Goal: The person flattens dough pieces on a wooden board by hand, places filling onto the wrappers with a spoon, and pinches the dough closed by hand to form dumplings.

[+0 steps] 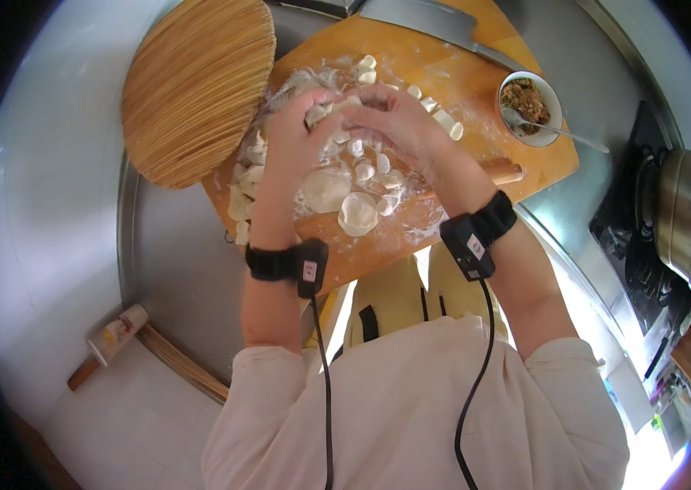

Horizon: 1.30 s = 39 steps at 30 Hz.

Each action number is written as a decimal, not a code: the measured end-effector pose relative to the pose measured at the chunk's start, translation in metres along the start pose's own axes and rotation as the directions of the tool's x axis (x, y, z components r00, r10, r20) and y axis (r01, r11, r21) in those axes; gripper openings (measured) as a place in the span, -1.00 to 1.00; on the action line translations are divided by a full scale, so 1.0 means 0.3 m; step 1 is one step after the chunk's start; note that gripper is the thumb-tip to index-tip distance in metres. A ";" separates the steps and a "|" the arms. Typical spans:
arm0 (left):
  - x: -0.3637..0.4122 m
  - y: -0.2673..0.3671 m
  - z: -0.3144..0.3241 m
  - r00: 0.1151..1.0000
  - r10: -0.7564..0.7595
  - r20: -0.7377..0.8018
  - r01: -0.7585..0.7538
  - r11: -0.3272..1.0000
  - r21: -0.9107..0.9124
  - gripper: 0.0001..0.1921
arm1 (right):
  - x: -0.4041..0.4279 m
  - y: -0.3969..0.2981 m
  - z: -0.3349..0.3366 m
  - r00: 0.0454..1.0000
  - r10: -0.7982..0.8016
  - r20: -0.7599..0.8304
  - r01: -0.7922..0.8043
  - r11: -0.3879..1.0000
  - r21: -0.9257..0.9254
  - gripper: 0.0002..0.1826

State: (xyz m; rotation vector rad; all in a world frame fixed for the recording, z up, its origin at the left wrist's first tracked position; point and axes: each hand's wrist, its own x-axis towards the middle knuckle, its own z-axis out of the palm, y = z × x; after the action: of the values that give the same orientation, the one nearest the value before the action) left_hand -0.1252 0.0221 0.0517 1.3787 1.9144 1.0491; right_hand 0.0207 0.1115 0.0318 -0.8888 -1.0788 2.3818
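My left hand [299,131] and my right hand [396,122] meet over the far part of a floured wooden board [376,263]. A pale piece of dough [348,103] shows between their fingertips, partly covered and blurred by motion. Below the hands lie two flat round wrappers, one larger [327,190] and one smaller [358,214]. Small dough pieces [364,171] are scattered around them, and several more [428,104] run along the right. Folded dough shapes [239,202] line the board's left edge. A wooden rolling pin [502,171] lies partly under my right forearm.
A white bowl [557,135] of minced filling [524,103] with a spoon [560,130] stands at the board's right. A cleaver [422,21] lies at the far edge. Left is a round stalk mat [198,92]; a paper cup [117,334] lies nearer. A metal pot [682,214] stands far right.
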 end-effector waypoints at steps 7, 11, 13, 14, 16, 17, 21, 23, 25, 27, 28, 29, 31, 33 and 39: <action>-0.184 -0.017 0.034 0.995 -0.003 -0.105 -0.008 0.994 -0.108 -0.84 | -0.086 0.097 0.020 0.982 0.187 0.021 -0.188 0.981 0.049 -0.75; -0.235 -0.034 0.032 0.981 -0.168 -0.096 0.139 0.957 -0.253 -0.87 | -0.074 0.076 0.048 0.995 0.095 0.031 -0.089 0.985 -0.150 -0.77; -0.247 -0.033 0.025 0.928 -0.372 0.015 0.291 0.702 -0.650 -0.90 | -0.052 0.043 0.061 0.999 -0.036 0.023 0.040 0.959 -0.280 -0.80; -0.249 -0.039 0.023 0.928 -0.373 0.009 0.288 0.700 -0.653 -0.90 | -0.035 0.028 0.058 0.998 -0.061 0.022 0.065 0.940 -0.336 -0.76; -0.239 -0.044 0.014 0.938 -0.347 -0.012 0.130 0.383 -0.915 -0.90 | 0.063 0.022 0.003 0.977 -0.212 -0.037 0.159 0.824 -0.544 -0.75; -0.235 -0.059 -0.003 0.937 -0.349 -0.019 0.125 0.384 -0.915 -0.90 | 0.116 0.023 -0.015 0.929 -0.365 -0.065 0.208 0.658 -0.724 -0.73; -0.126 -0.140 -0.008 0.937 -0.342 -0.074 0.188 0.671 -0.717 -0.76 | 0.235 -0.014 -0.043 0.838 -0.542 0.065 0.190 0.179 -0.965 -0.69; -0.042 -0.149 0.007 0.939 -0.321 -0.123 0.208 0.816 -0.539 -0.74 | 0.292 0.006 -0.065 0.709 -0.659 0.251 0.188 -0.166 -0.968 -0.68; 0.021 -0.154 0.035 0.939 -0.337 -0.069 0.318 0.927 -0.200 -0.70 | 0.284 0.021 -0.054 0.731 -0.647 0.217 0.216 -0.082 -0.973 -0.69; 0.073 -0.229 0.093 0.982 -0.107 -0.156 0.117 0.991 0.058 -0.68 | 0.253 0.025 -0.041 0.749 -0.637 0.183 0.241 0.005 -0.971 -0.69; 0.089 -0.239 0.107 0.974 0.147 -0.175 -0.084 0.941 0.327 -0.67 | 0.239 0.022 -0.045 0.808 -0.573 0.140 0.214 0.064 -0.975 -0.67; 0.096 -0.252 0.113 0.973 0.149 -0.174 -0.085 0.941 0.327 -0.67 | 0.223 0.021 -0.047 0.859 -0.502 0.099 0.183 0.122 -0.976 -0.65; 0.108 -0.239 0.120 0.981 0.086 -0.175 -0.042 0.970 0.239 -0.68 | 0.175 0.003 -0.044 0.909 -0.416 0.034 0.157 0.265 -0.951 -0.64; 0.092 -0.188 0.079 0.989 -0.019 -0.147 0.028 0.998 0.060 -0.68 | 0.124 0.001 -0.041 0.945 -0.327 -0.023 0.118 0.403 -0.908 -0.63; -0.178 -0.034 -0.034 0.967 -0.253 -0.015 0.246 0.951 -0.188 -0.70 | -0.076 0.068 0.067 0.971 0.217 0.102 -0.213 0.976 -0.053 -0.52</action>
State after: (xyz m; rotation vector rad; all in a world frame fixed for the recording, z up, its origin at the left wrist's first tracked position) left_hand -0.1214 -0.0328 0.0484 0.9906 1.9053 1.1020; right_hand 0.0221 0.0750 0.0351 -0.9446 -1.1268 2.6201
